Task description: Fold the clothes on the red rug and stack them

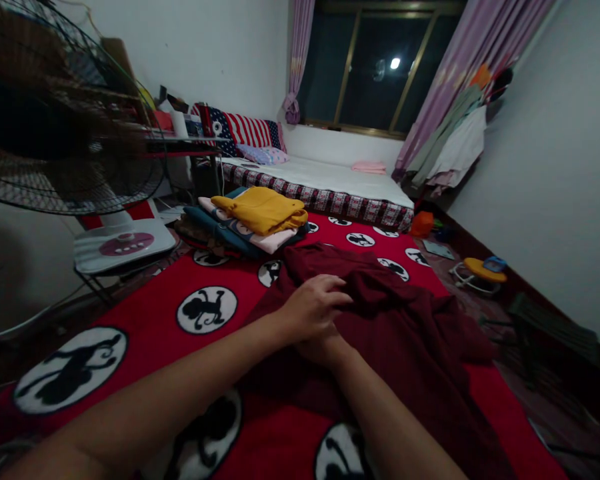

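Note:
A dark maroon garment [400, 353] lies spread and wrinkled over a red blanket [150, 340] printed with black figures in white circles. Above the garment's left part is my left hand [315, 307], its fingers bent and a little apart, crossing over my right hand. My right hand [317, 347] sits low on the maroon cloth, its fingers mostly hidden beneath the left one. Just beyond the hands, to the left, stands a pile of folded clothes with a mustard yellow garment [265, 208] on top and teal and pale pink ones [275, 240] under it.
A large fan [65, 133] stands at the upper left, beside a white stool [125, 243]. Behind the blanket is a bed [330, 180] with pillows. Clothes [460, 143] hang by the right wall, above a small yellow stool [485, 269] and a dark folding stool [555, 327].

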`<state>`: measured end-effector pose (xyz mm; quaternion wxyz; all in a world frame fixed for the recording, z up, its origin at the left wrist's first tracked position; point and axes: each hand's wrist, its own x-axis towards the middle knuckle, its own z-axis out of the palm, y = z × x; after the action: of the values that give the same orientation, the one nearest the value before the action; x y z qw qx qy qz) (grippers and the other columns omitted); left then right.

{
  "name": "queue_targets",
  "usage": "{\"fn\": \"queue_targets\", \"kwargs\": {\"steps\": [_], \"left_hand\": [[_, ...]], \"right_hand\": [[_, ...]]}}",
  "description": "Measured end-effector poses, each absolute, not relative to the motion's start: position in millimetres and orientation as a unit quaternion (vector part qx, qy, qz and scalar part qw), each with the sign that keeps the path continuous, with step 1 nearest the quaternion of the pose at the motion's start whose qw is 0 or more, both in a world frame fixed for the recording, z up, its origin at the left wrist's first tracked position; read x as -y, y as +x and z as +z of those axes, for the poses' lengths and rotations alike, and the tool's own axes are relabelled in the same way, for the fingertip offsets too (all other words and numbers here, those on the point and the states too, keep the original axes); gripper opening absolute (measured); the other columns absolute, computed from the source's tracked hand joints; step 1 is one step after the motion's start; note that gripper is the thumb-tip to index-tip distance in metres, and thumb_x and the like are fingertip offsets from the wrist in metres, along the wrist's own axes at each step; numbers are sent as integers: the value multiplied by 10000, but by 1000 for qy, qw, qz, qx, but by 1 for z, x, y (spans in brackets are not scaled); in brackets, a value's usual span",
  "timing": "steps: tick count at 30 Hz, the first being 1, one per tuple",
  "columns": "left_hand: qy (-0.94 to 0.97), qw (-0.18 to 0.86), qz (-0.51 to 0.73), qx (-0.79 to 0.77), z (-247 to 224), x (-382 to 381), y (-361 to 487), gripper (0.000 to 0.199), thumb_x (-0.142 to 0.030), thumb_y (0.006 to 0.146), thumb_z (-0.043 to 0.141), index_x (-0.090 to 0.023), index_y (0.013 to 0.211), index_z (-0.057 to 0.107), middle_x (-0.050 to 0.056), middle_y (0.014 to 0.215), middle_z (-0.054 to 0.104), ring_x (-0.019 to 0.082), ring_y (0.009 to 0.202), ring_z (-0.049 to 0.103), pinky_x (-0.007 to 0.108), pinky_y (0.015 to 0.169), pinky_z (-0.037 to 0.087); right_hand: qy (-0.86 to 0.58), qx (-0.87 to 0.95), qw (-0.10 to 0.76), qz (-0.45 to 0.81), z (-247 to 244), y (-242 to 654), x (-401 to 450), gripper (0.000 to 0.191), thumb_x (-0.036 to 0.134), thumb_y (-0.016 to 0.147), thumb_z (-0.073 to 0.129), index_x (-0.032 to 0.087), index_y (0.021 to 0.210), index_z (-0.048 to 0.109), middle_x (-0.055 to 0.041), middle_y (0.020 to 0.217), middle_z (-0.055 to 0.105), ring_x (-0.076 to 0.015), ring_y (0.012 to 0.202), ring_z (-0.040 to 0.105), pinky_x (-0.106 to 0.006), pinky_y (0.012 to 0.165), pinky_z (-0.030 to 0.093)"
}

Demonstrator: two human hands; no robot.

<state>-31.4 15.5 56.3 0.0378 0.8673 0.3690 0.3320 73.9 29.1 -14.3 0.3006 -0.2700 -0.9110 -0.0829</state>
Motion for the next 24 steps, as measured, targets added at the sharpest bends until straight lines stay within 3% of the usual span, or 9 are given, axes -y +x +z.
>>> {"fn": "queue_targets", "kwargs": {"steps": [4,7,9,11,14,16,19,21,24], "left_hand": [[799,37,326,-504,54,7,-99,244,-156,842,550,-211,1047,669,64,1084,639,203,1037,571,344,933,462],[775,36,254,-578,51,35,-130,227,-300,846,586,-222,1039,675,60,1043,642,220,1000,576,346,891,468],[765,51,201,-610,49,54,-141,320,-426,817,614,-237,1068,671,61,1048,636,232,995,579,347,873,471],[758,70,159,-629,48,70,-147,460,-508,748,664,-259,1134,648,61,1086,623,249,1021,576,345,864,471],[758,93,114,-635,45,83,-151,599,-433,682,724,-295,1246,577,54,1159,597,257,1034,583,336,832,477],[757,106,105,-636,42,83,-153,572,-318,711,685,-295,1268,560,52,1150,605,245,989,605,329,806,479],[757,124,127,-629,44,72,-152,405,-189,768,564,-265,1158,642,47,1019,658,220,930,624,305,798,467],[763,129,157,-613,54,63,-146,349,-143,769,520,-245,1056,691,40,928,684,203,892,628,284,785,458],[765,141,233,-583,76,51,-129,314,-130,763,516,-222,989,714,33,919,706,183,859,632,260,771,452]], "right_hand": [[-309,881,357,-28,-1,84,-41,201,181,877,490,206,946,677,-59,900,690,-180,828,630,-286,748,487],[-405,822,396,-63,9,107,-56,220,125,845,502,212,950,675,-65,981,686,-211,966,591,-383,937,415],[-466,797,373,-96,13,126,-69,252,153,822,546,209,1046,649,-86,1099,663,-258,1104,538,-482,1038,310],[-521,783,319,-118,16,142,-85,428,245,795,617,194,1217,563,-136,1281,574,-325,1268,417,-587,1068,204],[-579,776,215,-124,19,157,-106,756,409,742,695,147,1385,397,-214,1378,474,-393,1336,327,-660,1037,169],[-592,787,141,-100,22,160,-114,716,434,768,676,131,1366,424,-217,1261,575,-368,1226,475,-588,1014,276],[-575,814,57,-59,35,162,-121,349,403,844,590,197,1123,632,-132,1025,699,-278,967,633,-389,847,438],[-584,808,66,-51,54,166,-125,254,415,850,568,224,952,701,-93,944,717,-250,883,651,-317,728,450],[-629,757,174,-33,95,181,-138,328,450,830,563,190,933,734,-82,837,717,-237,801,653,-290,635,435]]}}
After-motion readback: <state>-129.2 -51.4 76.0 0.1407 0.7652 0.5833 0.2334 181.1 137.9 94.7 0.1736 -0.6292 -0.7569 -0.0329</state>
